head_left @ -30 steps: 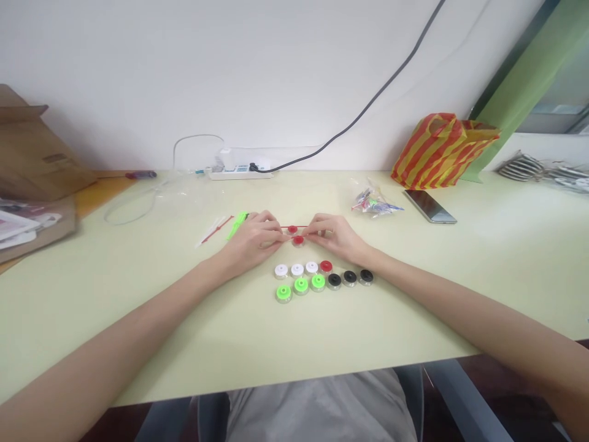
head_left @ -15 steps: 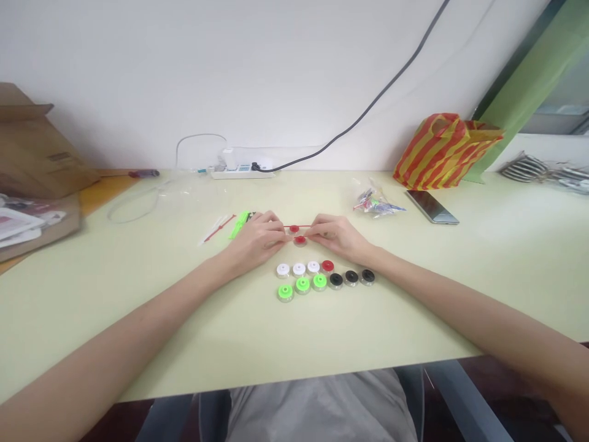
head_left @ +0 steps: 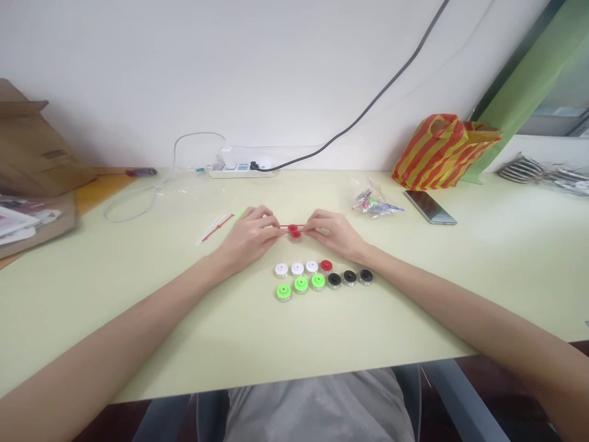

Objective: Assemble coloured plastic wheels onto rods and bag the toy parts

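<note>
My left hand (head_left: 248, 236) and my right hand (head_left: 332, 234) meet at the middle of the pale green table (head_left: 184, 319), fingers pinched. Between the fingertips are two small red round wheels (head_left: 294, 232) and a thin red stick (head_left: 291, 226). Each hand pinches one end of the stick with the wheels between them. In front of the hands lie two rows of small round wheels: white ones (head_left: 297, 269) and one red (head_left: 326, 266) behind, green ones (head_left: 300, 285) and black ones (head_left: 350, 277) in front.
Red and white sticks (head_left: 215, 228) lie left of the hands. A small clear bag of parts (head_left: 375, 202), a phone (head_left: 430, 207) and a striped red-yellow bag (head_left: 442, 150) sit at the right. A power strip (head_left: 239, 169) with cables lies by the wall; a cardboard box (head_left: 32, 153) stands far left.
Both hands have shifted slightly away from me with the red wheels and stick. The two red wheels now sit closer together. The green piece beside my left hand is now mostly hidden.
</note>
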Demonstrator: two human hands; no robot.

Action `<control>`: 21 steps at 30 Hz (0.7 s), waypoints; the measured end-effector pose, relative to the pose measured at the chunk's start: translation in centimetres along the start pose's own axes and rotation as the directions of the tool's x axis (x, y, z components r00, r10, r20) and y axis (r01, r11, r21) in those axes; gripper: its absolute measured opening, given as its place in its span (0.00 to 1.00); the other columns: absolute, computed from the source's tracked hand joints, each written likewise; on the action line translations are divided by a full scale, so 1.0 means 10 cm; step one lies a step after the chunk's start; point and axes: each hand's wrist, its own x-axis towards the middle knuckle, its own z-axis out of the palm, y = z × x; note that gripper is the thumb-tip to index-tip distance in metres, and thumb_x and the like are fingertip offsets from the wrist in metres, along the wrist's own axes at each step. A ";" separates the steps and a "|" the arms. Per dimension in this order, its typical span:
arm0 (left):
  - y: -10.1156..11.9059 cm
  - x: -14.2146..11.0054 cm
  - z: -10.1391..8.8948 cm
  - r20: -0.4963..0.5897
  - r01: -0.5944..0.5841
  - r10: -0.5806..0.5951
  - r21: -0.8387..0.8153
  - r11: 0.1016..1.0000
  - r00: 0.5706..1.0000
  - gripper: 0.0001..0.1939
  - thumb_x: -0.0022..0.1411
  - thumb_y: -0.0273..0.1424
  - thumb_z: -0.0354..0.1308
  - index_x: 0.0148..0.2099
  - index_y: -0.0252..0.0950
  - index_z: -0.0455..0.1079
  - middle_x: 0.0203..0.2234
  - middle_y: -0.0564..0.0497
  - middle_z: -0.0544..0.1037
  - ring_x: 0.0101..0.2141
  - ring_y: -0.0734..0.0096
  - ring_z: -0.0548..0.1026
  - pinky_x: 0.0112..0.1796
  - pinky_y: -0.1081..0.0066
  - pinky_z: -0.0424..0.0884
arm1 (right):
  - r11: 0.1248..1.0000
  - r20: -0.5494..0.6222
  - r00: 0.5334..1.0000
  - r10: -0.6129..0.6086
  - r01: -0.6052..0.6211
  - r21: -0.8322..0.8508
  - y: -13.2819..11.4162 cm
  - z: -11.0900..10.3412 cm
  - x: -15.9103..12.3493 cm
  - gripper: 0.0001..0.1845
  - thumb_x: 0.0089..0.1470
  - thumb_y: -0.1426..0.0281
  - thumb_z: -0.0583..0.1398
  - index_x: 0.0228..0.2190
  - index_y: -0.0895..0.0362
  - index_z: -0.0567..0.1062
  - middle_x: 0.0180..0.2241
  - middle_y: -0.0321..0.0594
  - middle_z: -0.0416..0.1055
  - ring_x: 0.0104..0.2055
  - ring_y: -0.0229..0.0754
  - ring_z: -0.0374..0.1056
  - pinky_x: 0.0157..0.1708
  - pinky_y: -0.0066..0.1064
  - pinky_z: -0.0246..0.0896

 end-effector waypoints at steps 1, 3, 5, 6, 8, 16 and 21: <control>0.00 0.00 0.00 0.006 0.000 0.000 -0.005 1.000 1.000 0.13 0.73 0.29 0.54 0.42 0.42 0.81 0.36 0.46 0.84 0.44 0.56 0.74 0.42 0.56 0.66 | 1.000 0.013 1.000 -0.002 0.002 -0.006 0.00 0.00 0.00 0.09 0.66 0.71 0.61 0.37 0.54 0.84 0.38 0.43 0.77 0.37 0.42 0.74 0.41 0.34 0.70; -0.02 -0.01 -0.01 0.013 -0.002 0.002 -0.002 1.000 1.000 0.13 0.73 0.29 0.54 0.41 0.42 0.81 0.35 0.46 0.84 0.44 0.56 0.74 0.43 0.56 0.66 | 1.000 0.049 0.999 -0.001 0.002 -0.011 0.01 -0.01 0.01 0.10 0.67 0.71 0.61 0.39 0.55 0.84 0.39 0.43 0.77 0.37 0.42 0.74 0.41 0.34 0.70; -0.03 -0.02 -0.01 0.012 -0.004 0.004 0.011 1.000 1.000 0.14 0.73 0.28 0.54 0.40 0.42 0.81 0.35 0.46 0.84 0.44 0.56 0.74 0.42 0.56 0.66 | 1.000 0.083 0.996 0.011 -0.010 -0.015 0.00 -0.01 0.01 0.11 0.67 0.71 0.60 0.41 0.55 0.84 0.39 0.43 0.77 0.38 0.42 0.75 0.42 0.34 0.70; -0.04 -0.02 -0.01 0.011 -0.005 0.004 0.018 1.000 1.000 0.14 0.73 0.28 0.53 0.41 0.42 0.81 0.35 0.46 0.83 0.44 0.56 0.74 0.42 0.57 0.66 | 1.000 0.094 0.995 0.018 -0.016 -0.018 -0.01 -0.01 0.01 0.11 0.67 0.71 0.60 0.42 0.55 0.84 0.39 0.44 0.77 0.38 0.42 0.75 0.42 0.34 0.70; -0.04 -0.04 -0.01 0.013 -0.004 0.004 0.027 1.000 1.000 0.14 0.73 0.28 0.53 0.41 0.42 0.81 0.35 0.46 0.83 0.44 0.56 0.74 0.43 0.57 0.66 | 1.000 0.106 0.994 0.018 -0.016 -0.018 -0.04 -0.02 0.01 0.11 0.68 0.70 0.60 0.43 0.55 0.84 0.39 0.44 0.77 0.38 0.42 0.75 0.42 0.34 0.70; -0.11 -0.08 -0.12 -0.007 0.087 -0.087 0.025 0.996 0.996 0.13 0.75 0.32 0.52 0.48 0.40 0.80 0.40 0.46 0.84 0.48 0.56 0.74 0.49 0.56 0.66 | 1.000 -0.124 0.992 0.002 -0.005 -0.022 -0.09 -0.12 -0.09 0.11 0.69 0.69 0.58 0.41 0.56 0.82 0.38 0.45 0.77 0.38 0.42 0.73 0.36 0.33 0.68; -0.61 -0.22 -0.48 -0.015 0.236 -0.241 0.278 0.931 0.970 0.17 0.74 0.33 0.48 0.45 0.38 0.79 0.38 0.43 0.84 0.47 0.51 0.75 0.48 0.53 0.65 | 0.987 -0.149 0.988 -0.049 0.025 -0.160 0.02 -0.25 -0.15 0.11 0.70 0.69 0.56 0.41 0.55 0.80 0.37 0.45 0.76 0.38 0.44 0.73 0.37 0.36 0.68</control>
